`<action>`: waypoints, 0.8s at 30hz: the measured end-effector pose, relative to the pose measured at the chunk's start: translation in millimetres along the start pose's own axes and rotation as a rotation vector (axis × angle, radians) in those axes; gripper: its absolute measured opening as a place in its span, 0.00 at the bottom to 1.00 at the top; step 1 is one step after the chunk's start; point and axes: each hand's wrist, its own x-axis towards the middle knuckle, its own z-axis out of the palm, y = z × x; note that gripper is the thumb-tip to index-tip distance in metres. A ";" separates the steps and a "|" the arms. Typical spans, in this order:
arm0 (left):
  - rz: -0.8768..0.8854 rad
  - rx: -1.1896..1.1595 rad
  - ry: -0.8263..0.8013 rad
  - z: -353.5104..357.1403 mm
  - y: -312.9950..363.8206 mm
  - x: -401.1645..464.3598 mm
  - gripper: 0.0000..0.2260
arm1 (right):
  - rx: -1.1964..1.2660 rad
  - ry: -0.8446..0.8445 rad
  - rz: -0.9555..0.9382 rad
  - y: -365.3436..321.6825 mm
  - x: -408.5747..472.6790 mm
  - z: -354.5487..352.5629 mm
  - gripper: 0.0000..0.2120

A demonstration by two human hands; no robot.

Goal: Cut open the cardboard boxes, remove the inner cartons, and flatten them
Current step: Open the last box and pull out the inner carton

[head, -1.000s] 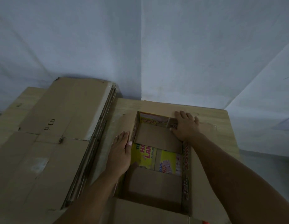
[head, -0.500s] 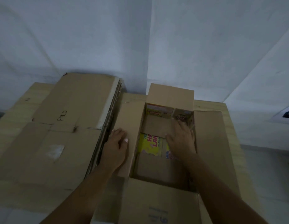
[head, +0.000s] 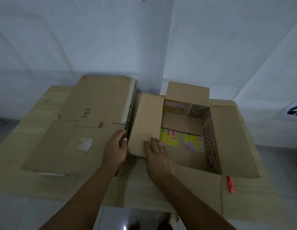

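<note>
White walls are meeting behind a wooden table [head: 45, 100] that is being cut off below. An open cardboard box [head: 234, 140] is lying near its right edge, its printed inner cartons [head: 171, 138] partly hidden by flaps. Its left flap [head: 147, 120] is being pressed by the right hand [head: 158, 156], fingers spread, while the left hand [head: 115, 151] is being curled at a flattened cardboard stack [head: 78, 127]; its fingertips are hidden.

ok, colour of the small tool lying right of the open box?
Red-orange. The small tool lies on the table by the box's near right corner; head view shows it.

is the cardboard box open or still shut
Open. The cardboard box has all four flaps folded outward, with printed inner cartons visible inside. The right hand rests on the left flap.
</note>
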 end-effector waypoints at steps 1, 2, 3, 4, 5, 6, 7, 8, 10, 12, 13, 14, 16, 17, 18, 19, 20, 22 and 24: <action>-0.013 -0.023 0.025 -4.4 -1.5 -1.3 0.16 | 0.075 0.026 0.000 -0.9 -0.4 -6.1 0.28; -0.036 -0.059 0.051 -8.5 -1.8 -2.9 0.16 | 0.158 0.041 0.006 -1.9 0.2 -14.5 0.28; -0.056 -0.099 0.074 -12.0 -0.2 -4.3 0.17 | 0.253 0.061 0.019 -3.7 0.9 -26.4 0.28; -0.065 -0.134 0.093 -14.1 2.5 -4.9 0.17 | 0.333 0.107 0.038 -4.8 2.0 -37.9 0.28; -0.057 -0.167 0.107 -15.0 7.6 -5.1 0.16 | 0.403 0.158 0.064 -6.3 3.3 -51.2 0.28; -0.035 -0.194 0.114 -14.6 14.0 -4.0 0.15 | 0.471 0.203 0.093 -7.7 5.6 -64.4 0.28; -0.005 -0.215 0.112 -13.0 21.5 -2.6 0.15 | 0.526 0.255 0.119 -8.9 7.2 -76.9 0.28; 0.030 -0.229 0.103 -10.7 29.6 -0.5 0.15 | 0.568 0.321 0.135 -8.9 8.2 -89.2 0.28; 0.108 -0.240 0.070 -3.9 48.8 3.9 0.19 | 0.655 0.421 0.181 -6.9 8.1 -109.7 0.25; 0.188 -0.242 0.023 4.6 70.1 7.9 0.21 | 0.795 0.464 0.261 -1.8 7.5 -124.6 0.21; 0.223 -0.237 -0.008 9.3 80.6 9.9 0.22 | 0.867 0.468 0.309 2.8 6.4 -129.9 0.18; 0.253 -0.215 -0.045 14.4 89.1 12.1 0.23 | 0.922 0.473 0.354 8.4 5.1 -133.6 0.15; 0.300 -0.136 -0.132 25.0 101.7 14.5 0.24 | 0.954 0.516 0.435 24.1 1.1 -135.4 0.09; 0.314 -0.100 -0.171 30.6 106.0 14.6 0.25 | 0.941 0.547 0.480 34.1 -1.3 -133.7 0.09; 0.321 -0.075 -0.195 35.8 109.4 14.2 0.26 | 0.931 0.584 0.520 43.7 -5.0 -132.6 0.11; 0.324 -0.061 -0.209 41.0 113.0 13.4 0.26 | 0.934 0.625 0.555 54.7 -9.1 -129.7 0.15; 0.329 -0.049 -0.218 46.1 117.2 12.3 0.26 | 0.966 0.663 0.577 64.5 -14.7 -128.3 0.20; 0.338 -0.011 -0.243 56.9 127.0 9.3 0.25 | 1.114 0.719 0.608 83.3 -25.8 -128.4 0.36; 0.348 0.028 -0.260 66.8 136.5 6.8 0.22 | 1.163 0.729 0.679 103.2 -36.3 -130.8 0.48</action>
